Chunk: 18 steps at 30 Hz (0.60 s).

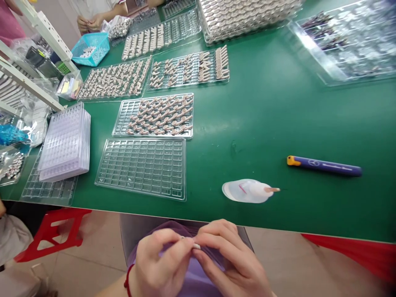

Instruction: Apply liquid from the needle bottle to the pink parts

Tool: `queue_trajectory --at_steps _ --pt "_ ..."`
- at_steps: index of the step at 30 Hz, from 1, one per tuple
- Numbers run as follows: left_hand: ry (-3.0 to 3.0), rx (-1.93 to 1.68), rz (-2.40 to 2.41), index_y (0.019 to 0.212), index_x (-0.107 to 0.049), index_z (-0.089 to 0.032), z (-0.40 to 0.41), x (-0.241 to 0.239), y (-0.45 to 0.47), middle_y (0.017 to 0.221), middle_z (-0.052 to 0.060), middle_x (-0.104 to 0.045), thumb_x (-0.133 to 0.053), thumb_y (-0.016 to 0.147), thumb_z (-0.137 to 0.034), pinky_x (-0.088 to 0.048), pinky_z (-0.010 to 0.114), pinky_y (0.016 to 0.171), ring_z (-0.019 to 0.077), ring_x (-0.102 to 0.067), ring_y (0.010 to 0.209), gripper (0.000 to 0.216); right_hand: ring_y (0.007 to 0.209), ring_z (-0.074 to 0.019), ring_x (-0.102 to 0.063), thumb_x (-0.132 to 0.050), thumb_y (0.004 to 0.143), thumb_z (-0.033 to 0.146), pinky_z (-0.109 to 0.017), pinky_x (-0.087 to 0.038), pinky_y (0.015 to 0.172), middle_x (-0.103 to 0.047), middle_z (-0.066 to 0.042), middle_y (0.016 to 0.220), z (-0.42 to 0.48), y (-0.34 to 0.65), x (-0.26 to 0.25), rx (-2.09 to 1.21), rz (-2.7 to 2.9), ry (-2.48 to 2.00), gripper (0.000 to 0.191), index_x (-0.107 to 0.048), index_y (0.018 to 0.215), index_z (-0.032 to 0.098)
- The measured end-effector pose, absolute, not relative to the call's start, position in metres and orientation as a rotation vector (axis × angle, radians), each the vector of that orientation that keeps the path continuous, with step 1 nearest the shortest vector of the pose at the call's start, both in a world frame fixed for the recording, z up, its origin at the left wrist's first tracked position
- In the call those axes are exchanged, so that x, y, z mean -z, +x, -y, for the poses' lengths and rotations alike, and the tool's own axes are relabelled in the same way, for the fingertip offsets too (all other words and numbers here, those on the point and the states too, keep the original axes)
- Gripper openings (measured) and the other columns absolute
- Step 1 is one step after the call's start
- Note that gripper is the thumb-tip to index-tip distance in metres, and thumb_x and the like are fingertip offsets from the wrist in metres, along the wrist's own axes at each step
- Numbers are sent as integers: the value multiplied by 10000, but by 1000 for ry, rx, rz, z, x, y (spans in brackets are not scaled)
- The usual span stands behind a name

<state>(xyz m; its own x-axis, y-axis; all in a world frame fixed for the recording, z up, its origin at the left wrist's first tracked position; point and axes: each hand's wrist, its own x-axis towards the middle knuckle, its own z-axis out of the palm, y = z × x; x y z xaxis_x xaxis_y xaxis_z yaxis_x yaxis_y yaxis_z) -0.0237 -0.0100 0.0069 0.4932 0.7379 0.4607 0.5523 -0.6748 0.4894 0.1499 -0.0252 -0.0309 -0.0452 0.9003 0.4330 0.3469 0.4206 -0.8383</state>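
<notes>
Below the table's near edge, my left hand and my right hand meet fingertip to fingertip over my lap. Both are closed in a pinch on a small whitish piece, mostly covered by the fingers, so its kind does not show. A white squeeze bottle with a brownish tip lies on its side on the green table, just beyond my right hand. Farther right lies a dark blue tube-shaped object with an orange end.
A clear compartment tray lies left of the bottle; behind it, another tray holds rows of small spoon-shaped pieces. Stacked plastic trays stand left, a blue basket farther back. Another person's hands work at the far side.
</notes>
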Motion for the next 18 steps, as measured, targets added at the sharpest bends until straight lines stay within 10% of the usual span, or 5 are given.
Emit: queue_trajectory --at_steps 18 --pt "1540 -715 -1268 708 -708 -166 11 10 -18 651 36 -733 -737 807 -314 -537 210 575 145 -675 581 181 644 -146 -605 -747 760 460 -277 -515 613 -687 -45 729 41 132 65 -1827 519 -1022 251 -750 785 210"
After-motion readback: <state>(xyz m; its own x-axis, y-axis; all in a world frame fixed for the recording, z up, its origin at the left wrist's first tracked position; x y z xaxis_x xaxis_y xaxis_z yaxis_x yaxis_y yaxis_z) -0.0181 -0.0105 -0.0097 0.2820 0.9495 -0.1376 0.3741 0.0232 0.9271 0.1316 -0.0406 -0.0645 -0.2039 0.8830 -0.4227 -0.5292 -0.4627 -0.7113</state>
